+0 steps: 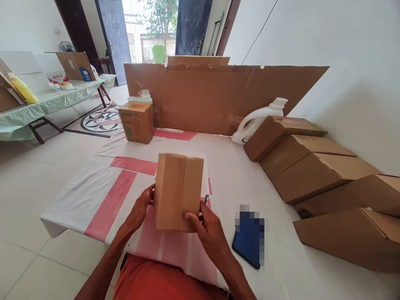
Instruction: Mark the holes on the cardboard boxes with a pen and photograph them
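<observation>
Holding a small cardboard box [178, 191] upright over the red-and-white sheet [93, 196], right in front of me. My left hand [141, 209] is on its left edge, fingers curled against the side; my right hand [210, 230] clamps the lower right corner, thumb pressed on the front face, fingers wrapped behind. Both hands closed on the box. Top flaps look folded down with a seam running down the middle, no tape that I can see, so my read: box is formed and closed, sealing not done. A pen [206, 200] pokes out just behind my right hand. A dark phone [248, 237] lies on the sheet to the right, apart from the box. A row of folded brown cartons [312, 166] leans along the wall on the right, a white jug [256, 121] behind them. A green-printed carton [136, 122] stands farther back, in front of the big cardboard panel [218, 96]
</observation>
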Demonstrator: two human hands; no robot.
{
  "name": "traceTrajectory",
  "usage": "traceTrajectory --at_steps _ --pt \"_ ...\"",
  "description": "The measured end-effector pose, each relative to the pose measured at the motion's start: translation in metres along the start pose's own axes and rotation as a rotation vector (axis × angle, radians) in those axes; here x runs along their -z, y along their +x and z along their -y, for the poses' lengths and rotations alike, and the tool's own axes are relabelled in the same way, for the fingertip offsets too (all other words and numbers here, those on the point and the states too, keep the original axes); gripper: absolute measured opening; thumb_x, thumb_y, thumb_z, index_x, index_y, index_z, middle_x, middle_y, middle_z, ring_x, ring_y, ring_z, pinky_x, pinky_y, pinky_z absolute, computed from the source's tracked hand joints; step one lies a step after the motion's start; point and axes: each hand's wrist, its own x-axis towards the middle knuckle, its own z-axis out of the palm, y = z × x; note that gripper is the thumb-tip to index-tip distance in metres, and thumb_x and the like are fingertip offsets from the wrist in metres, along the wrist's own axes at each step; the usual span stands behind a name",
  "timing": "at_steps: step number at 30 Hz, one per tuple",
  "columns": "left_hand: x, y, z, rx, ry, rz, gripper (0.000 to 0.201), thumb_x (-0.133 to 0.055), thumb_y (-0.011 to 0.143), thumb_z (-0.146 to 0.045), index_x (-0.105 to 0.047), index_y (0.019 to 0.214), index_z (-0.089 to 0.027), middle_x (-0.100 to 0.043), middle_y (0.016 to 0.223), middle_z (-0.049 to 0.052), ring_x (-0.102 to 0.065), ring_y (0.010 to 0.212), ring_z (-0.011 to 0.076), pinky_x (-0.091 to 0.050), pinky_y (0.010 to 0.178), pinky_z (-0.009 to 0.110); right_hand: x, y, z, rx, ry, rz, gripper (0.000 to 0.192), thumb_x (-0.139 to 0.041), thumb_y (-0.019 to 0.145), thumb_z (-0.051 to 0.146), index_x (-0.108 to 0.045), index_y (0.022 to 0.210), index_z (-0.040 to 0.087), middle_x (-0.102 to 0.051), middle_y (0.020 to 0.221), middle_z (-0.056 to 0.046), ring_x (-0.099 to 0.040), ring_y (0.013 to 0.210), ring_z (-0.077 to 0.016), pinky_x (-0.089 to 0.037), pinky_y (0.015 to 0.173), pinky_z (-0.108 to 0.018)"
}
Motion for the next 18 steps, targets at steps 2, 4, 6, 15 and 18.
traceTrajectory --at_steps 2,4,6,15,18 --pt "0.012 -0.010 -0.005 0.080 -0.104 0.012 0.085 -0.018 0.102 -0.076 -0.040 0.163 -0.022 -0.066 0.130 0.017 -0.062 0.101 0.0276 -0.052 0.087 0.043 0.011 0.012 0.022 -0.021 0.020 -0.058 0.064 -0.050 0.099 0.070 -0.059 0.142 0.023 -0.073 0.120 -0.012 -0.069 0.097 -0.0284 -0.059 0.079 -0.039" --pt "0.021 -0.022 -0.012 0.152 -0.215 0.029 0.088 -0.023 0.100 -0.080 -0.034 0.166 -0.023 -0.063 0.122 0.015 -0.059 0.092 0.0244 -0.049 0.081 0.039 0.017 0.023 0.037 -0.030 0.049 -0.098 0.081 -0.047 0.097 0.076 -0.041 0.161 0.027 -0.063 0.141 -0.015 -0.069 0.101 -0.0291 -0.061 0.080 -0.042" --pt "0.028 -0.033 -0.018 0.188 -0.283 0.060 0.087 -0.025 0.100 -0.080 -0.033 0.167 -0.025 -0.060 0.110 0.011 -0.056 0.087 0.0221 -0.047 0.080 0.038 0.019 0.033 0.046 -0.008 0.096 -0.053 0.086 -0.045 0.095 0.079 -0.031 0.167 0.033 -0.051 0.151 -0.016 -0.069 0.086 -0.0233 -0.063 0.073 -0.043" --pt "0.037 -0.016 -0.045 0.001 -0.172 -0.106 0.073 -0.032 0.103 -0.073 -0.052 0.151 -0.022 -0.053 0.090 0.004 -0.046 0.078 0.0203 -0.042 0.073 0.034 0.005 0.089 0.050 0.050 0.217 0.056 0.072 -0.063 0.091 0.071 -0.049 0.151 0.034 -0.050 0.152 -0.011 -0.066 0.101 -0.0246 -0.063 0.075 -0.040" --pt "0.029 0.007 -0.039 0.023 -0.079 -0.285 0.073 -0.045 0.099 -0.073 -0.047 0.154 -0.026 -0.056 0.112 0.008 -0.052 0.088 0.0217 -0.047 0.080 0.036 -0.004 0.119 0.034 0.011 0.102 0.019 0.071 -0.060 0.090 0.076 -0.053 0.145 0.031 -0.045 0.156 -0.013 -0.060 0.125 -0.0313 -0.060 0.093 -0.047"
